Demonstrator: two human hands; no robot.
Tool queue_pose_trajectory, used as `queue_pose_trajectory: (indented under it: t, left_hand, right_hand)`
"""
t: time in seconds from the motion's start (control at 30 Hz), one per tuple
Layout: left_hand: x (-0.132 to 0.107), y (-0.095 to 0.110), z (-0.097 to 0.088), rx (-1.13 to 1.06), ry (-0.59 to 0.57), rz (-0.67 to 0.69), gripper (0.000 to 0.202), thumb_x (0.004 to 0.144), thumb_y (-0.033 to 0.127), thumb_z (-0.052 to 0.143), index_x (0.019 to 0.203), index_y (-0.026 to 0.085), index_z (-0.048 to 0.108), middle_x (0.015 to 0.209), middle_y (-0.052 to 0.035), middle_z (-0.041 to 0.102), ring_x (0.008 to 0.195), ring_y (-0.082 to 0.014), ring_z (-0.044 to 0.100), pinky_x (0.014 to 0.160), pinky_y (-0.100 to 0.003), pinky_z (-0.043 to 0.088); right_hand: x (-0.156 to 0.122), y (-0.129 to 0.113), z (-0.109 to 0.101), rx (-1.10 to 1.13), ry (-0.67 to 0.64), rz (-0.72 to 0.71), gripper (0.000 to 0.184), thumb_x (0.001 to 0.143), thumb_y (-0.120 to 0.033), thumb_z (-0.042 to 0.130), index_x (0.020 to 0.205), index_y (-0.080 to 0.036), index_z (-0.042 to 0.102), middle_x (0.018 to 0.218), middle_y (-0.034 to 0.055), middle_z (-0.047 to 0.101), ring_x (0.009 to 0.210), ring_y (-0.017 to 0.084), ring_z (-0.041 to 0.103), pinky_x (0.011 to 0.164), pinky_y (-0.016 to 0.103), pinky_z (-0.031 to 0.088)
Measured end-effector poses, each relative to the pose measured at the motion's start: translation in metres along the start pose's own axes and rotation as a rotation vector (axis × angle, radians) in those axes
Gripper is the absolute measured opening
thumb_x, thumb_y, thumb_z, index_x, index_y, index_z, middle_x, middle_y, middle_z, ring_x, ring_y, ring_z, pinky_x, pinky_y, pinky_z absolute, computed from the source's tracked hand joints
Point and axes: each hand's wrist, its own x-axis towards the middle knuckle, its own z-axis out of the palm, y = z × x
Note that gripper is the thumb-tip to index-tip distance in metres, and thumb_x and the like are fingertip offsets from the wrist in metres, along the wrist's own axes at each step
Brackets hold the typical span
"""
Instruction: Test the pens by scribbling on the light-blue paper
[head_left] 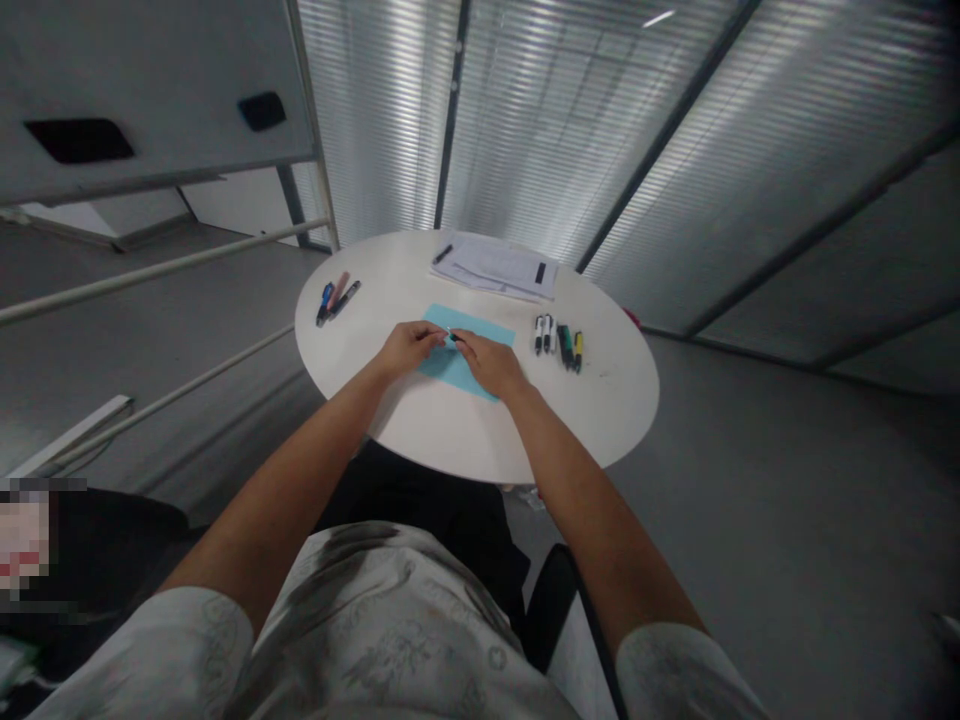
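Above a light blue sheet (480,384) on the round white table, both my hands meet at the fingertips. Between them is a small slim pen-like piece (452,338), dark with a pale part; its exact kind is too small to make out. My left hand (409,347) pinches it from the left with closed fingers. From the right, the fingers of my right hand (489,362) close on the same piece. My fingers hide much of it.
White and black markers (543,334) lie to the right, beside green and yellow markers (571,350). Papers (491,268) lie at the table's back. Several pens (337,298) rest at the left. A whiteboard frame (247,240) stands left of the round table (600,420).
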Motion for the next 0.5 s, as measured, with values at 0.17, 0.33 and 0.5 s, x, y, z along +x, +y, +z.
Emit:
queue_pose_trajectory:
  t: [0.17, 0.33, 0.5]
  left_hand:
    - [0.0, 0.0, 0.0, -0.004, -0.009, 0.016, 0.031, 0.079, 0.04, 0.064, 0.09, 0.013, 0.072, 0.075, -0.0051, 0.068, 0.057, -0.0099, 0.053, 0.057, -0.025, 0.042]
    - [-0.001, 0.003, 0.001, -0.108, 0.022, -0.011, 0.026, 0.074, 0.032, 0.069, 0.092, 0.013, 0.067, 0.07, -0.0024, 0.065, 0.052, -0.0081, 0.05, 0.051, -0.023, 0.038]
    - [-0.002, 0.004, 0.002, -0.126, 0.014, -0.017, 0.022, 0.074, 0.033, 0.069, 0.082, 0.014, 0.063, 0.069, -0.0019, 0.065, 0.052, -0.0081, 0.05, 0.051, -0.023, 0.037]
  right_hand:
    - [0.0, 0.001, 0.002, -0.051, -0.028, -0.024, 0.043, 0.103, -0.041, 0.031, 0.137, -0.028, 0.053, 0.132, 0.0025, 0.064, 0.115, 0.021, 0.062, 0.095, 0.036, 0.049]
    - [0.0, -0.005, 0.001, -0.089, -0.032, -0.035, 0.042, 0.103, -0.042, 0.031, 0.132, -0.027, 0.055, 0.125, 0.0043, 0.067, 0.11, 0.021, 0.064, 0.091, 0.034, 0.048]
    - [0.0, -0.009, -0.002, -0.092, -0.04, -0.003, 0.04, 0.103, -0.042, 0.032, 0.13, -0.026, 0.057, 0.121, 0.005, 0.068, 0.108, 0.021, 0.064, 0.088, 0.032, 0.047]
